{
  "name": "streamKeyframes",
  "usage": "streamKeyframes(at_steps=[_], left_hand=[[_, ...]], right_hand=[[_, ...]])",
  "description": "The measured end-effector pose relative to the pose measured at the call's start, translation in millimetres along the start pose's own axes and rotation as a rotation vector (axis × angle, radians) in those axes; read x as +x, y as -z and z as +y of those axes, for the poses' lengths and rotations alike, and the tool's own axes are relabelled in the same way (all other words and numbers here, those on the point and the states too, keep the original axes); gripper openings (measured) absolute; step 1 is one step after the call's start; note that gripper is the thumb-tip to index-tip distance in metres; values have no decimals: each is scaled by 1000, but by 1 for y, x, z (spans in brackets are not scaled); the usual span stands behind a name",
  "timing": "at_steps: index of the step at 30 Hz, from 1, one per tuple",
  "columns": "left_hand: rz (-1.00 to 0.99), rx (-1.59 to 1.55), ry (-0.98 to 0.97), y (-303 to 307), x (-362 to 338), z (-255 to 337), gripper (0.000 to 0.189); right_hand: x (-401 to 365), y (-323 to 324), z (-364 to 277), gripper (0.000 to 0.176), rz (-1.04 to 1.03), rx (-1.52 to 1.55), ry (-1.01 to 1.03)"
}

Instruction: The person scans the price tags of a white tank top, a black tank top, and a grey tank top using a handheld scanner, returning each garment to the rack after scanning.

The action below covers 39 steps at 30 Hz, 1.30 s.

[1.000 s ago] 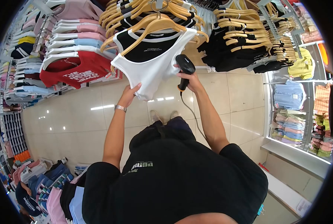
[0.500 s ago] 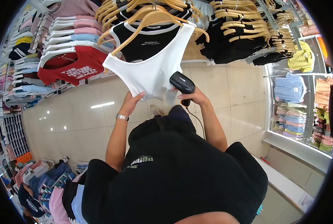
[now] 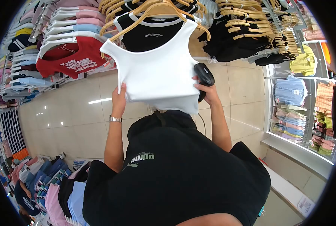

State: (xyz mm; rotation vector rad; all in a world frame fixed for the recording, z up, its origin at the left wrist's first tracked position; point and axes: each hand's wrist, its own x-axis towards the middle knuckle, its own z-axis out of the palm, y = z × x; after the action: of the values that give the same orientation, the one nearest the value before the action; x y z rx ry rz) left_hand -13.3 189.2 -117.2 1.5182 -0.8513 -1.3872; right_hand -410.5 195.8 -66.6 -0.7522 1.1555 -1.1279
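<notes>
A white tank top (image 3: 156, 71) hangs from a wooden hanger (image 3: 153, 9) at the front of the rack, spread out before me. My left hand (image 3: 119, 98) is closed on its left side edge. At the opposite edge, my right hand (image 3: 209, 92) grips a black barcode scanner (image 3: 204, 74) and also touches the fabric with its fingers. The scanner's cord (image 3: 203, 122) runs down toward my body. Behind the white top shows a black top with white trim (image 3: 149, 35) and small lettering on its chest.
To the left hang a red printed top (image 3: 68, 60) and several pastel garments. More black clothes (image 3: 232, 41) on wooden hangers are at the right. Lit wall shelves (image 3: 294, 90) hold folded clothes. Folded and hung clothes (image 3: 57, 180) stand at lower left, with another person's arm nearby.
My hands have moved apart, stretching the white tank top wider and flatter. The scanner has shifted right and away from the front of the fabric to its edge.
</notes>
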Motion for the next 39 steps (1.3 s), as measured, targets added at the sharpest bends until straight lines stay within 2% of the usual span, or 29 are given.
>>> streamKeyframes(at_steps=[5,9,13,14,17,18,21,25,29,32,35,36,39], left_hand=[[81,102,-58,10,5,13,65],[178,67,-97,19,15,15,64],[218,166,-101,35,24,20,59],[197,80,-130,42,31,17,59],[200,-47,-23,35,32,23,62],[145,-67,-9,30,29,22,63],[73,-118,94,12,19,15,63],[-36,-162,157,-3,5,5,69],[-136,-319,199,-2,-4,-7,62],[-250,-218,173,-1,-17,-17,61],[-448,-47,187,0,-22,-32,66],[-450,37,153,-1,-25,-37,64],[-544,247,339,2,-25,-48,65]], right_hand=[[6,14,-9,38,99,27,15],[7,25,-20,36,181,53,39],[11,46,-24,38,189,69,64],[13,48,-29,38,172,90,38],[13,50,-27,39,75,78,-59],[15,45,-22,40,33,24,-14],[8,9,-30,44,-77,-38,-53],[6,-2,-13,46,-210,-51,-110],[4,1,1,53,-305,-183,-132],[0,-3,8,54,-388,-156,-141],[-4,-7,7,54,-466,-160,-204],[-4,-9,7,53,-490,-193,-215],[-5,-7,19,50,-526,-293,-188]])
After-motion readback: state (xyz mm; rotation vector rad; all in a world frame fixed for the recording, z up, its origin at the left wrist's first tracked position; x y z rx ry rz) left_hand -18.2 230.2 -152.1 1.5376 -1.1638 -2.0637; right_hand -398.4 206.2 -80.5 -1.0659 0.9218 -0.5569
